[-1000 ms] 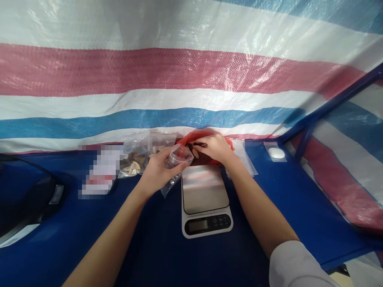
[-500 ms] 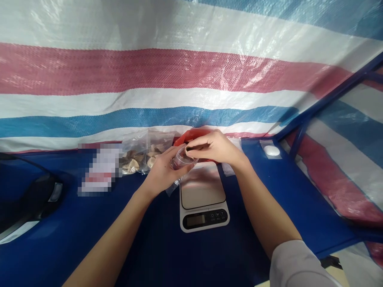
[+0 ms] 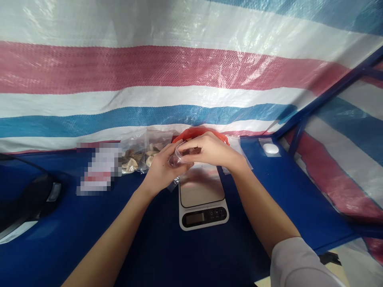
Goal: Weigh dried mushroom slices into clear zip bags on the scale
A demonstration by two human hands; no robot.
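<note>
One clear cup (image 3: pixel 174 160) sits between both hands (image 3: pixel 161 170) (image 3: pixel 214 149)

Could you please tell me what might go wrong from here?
The dark pieces in the right hand might miss the mouth of the clear container and drop onto the scale, as the hands work over its far end. The left hand grips the container, which looks thin, so a firm squeeze could perhaps buckle it.

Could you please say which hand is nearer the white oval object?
Right. The right hand is left of the white oval object; the left hand is farther left.
</note>
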